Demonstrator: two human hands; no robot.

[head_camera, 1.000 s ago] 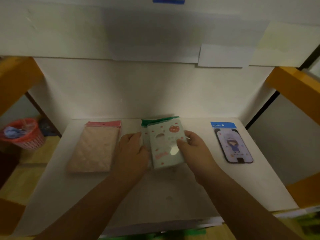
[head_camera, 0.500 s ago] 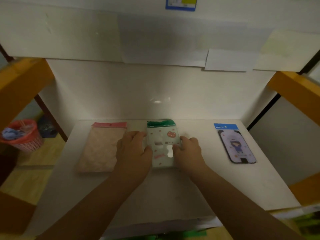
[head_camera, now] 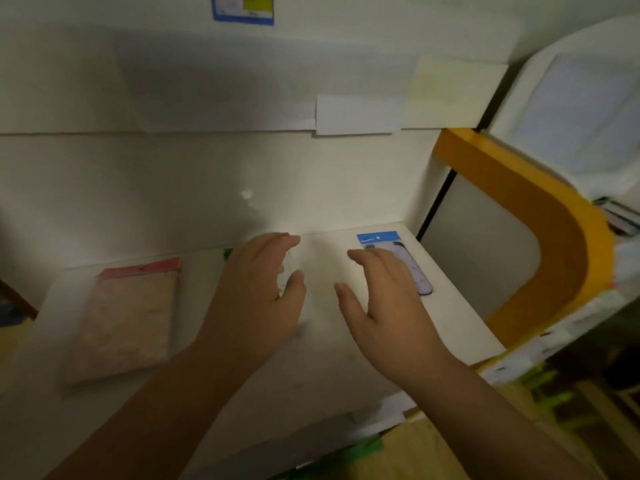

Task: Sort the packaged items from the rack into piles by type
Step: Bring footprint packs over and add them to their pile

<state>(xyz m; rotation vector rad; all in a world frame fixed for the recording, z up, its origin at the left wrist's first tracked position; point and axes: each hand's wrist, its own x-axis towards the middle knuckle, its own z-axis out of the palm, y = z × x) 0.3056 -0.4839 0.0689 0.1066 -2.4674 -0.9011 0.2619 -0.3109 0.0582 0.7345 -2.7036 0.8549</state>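
On the white shelf (head_camera: pixel 346 375) lie three piles. A pink quilted pack with a red header (head_camera: pixel 128 317) is at the left. The green-topped pack (head_camera: pixel 227 253) in the middle is almost wholly hidden under my left hand (head_camera: pixel 256 296), with only a green corner and a pale blurred edge showing. A blue-topped pack with a dark phone-case shape (head_camera: pixel 379 238) lies at the right, partly covered by my right hand (head_camera: pixel 377 299). Both hands hover over the shelf with fingers spread and hold nothing.
A white back wall with taped paper sheets (head_camera: pixel 353 114) rises behind the shelf. An orange rack frame (head_camera: pixel 540 216) curves down at the right, with blurred items (head_camera: pixel 620 220) beyond it. Green tape (head_camera: pixel 367 448) marks the shelf's front edge.
Both hands have let go of the green-topped pack, which now lies on the shelf, and have opened and moved apart. The view has swung to the right.
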